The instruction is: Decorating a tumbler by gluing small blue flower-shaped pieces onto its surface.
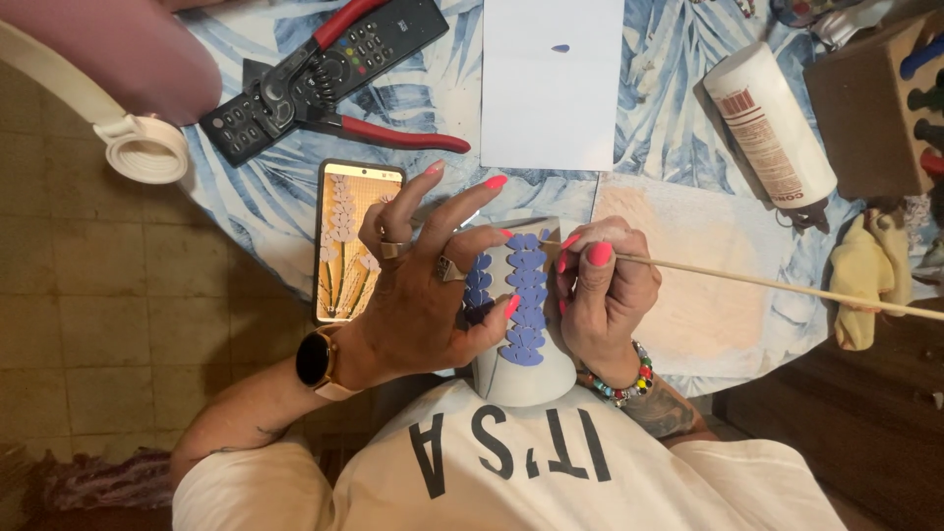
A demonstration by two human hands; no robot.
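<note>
My left hand (428,285) grips a grey cup-shaped pot (526,379) held against my chest, thumb on its front. Rows of small purple petal shapes (526,305) run up the pot's side. My right hand (605,290) pinches a long thin wooden stick (787,285) whose tip touches the top of the purple rows. Both hands have bright pink nails. Rings sit on the left fingers and a watch (317,361) on the left wrist.
A phone (344,246) showing a flower picture lies on the leaf-print table (678,59). Further back lie a black remote (334,69), red-handled pliers (383,133), a white sheet (551,88), a white bottle (772,128), a brown box (875,108) and a yellow cloth (865,275).
</note>
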